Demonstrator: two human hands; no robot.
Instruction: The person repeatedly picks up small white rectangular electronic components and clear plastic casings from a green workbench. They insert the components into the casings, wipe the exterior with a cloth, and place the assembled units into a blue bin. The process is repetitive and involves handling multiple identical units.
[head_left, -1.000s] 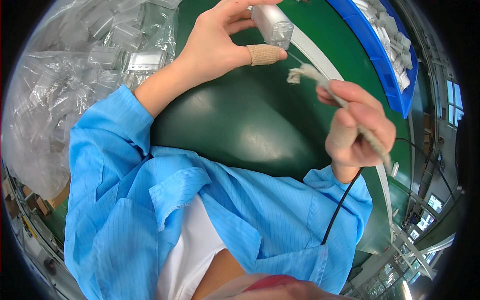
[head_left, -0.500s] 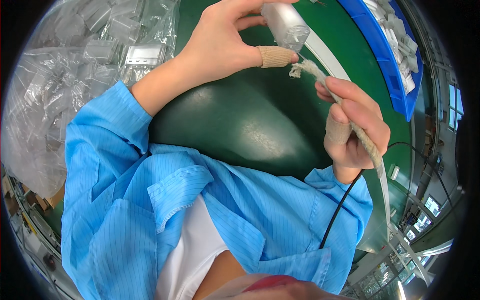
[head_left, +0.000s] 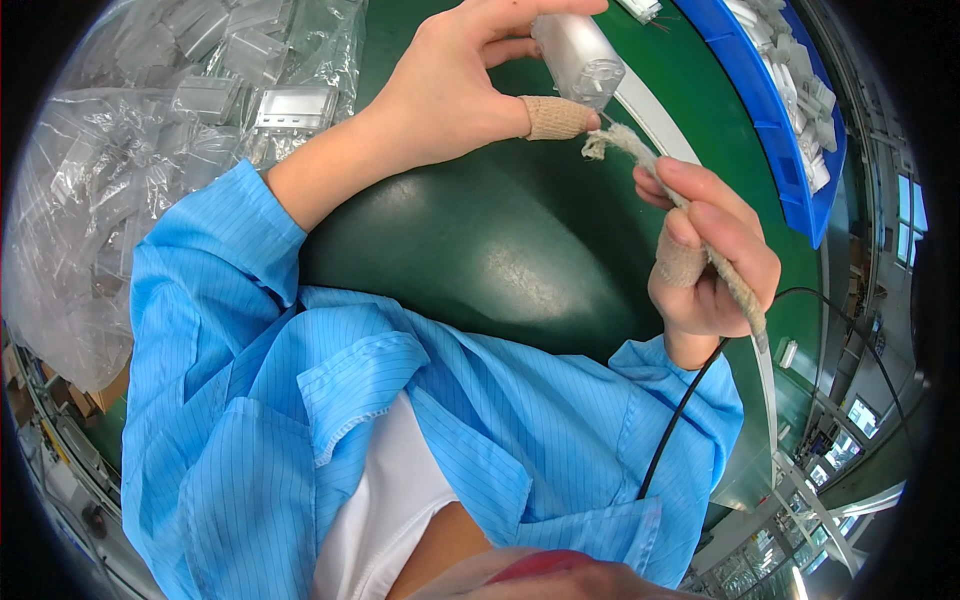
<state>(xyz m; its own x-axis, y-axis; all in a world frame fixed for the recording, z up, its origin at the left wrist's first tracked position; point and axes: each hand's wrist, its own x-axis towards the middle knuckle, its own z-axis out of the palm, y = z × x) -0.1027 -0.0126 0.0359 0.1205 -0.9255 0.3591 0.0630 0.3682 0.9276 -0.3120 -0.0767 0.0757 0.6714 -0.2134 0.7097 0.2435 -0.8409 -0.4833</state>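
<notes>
1. Here, above a dark green tabletop [head_left: 480, 240], a worker in a blue striped shirt [head_left: 250, 400] grips a white translucent housing [head_left: 578, 55] in the left hand [head_left: 450, 95], fingers along the far side and thumb, wrapped in a tan finger sleeve [head_left: 558, 118], near the closer end.
2. The right hand [head_left: 710, 250], its thumb also sleeved, grasps a slender cloth-wrapped tool [head_left: 745, 295] like a pen, frayed wrapping hanging loose toward the front.
3. The tool's thin tip points at the housing's closer end, just beside the left thumb; from where I stand, I cannot tell whether they touch.
4. At the worker's left, a clear plastic bag [head_left: 70, 260] bulges with translucent cases [head_left: 207, 97].
5. Beyond the right hand, a blue bin [head_left: 770, 145] holds white parts [head_left: 790, 90]; a black cable [head_left: 685, 400] runs past the right wrist.
</notes>
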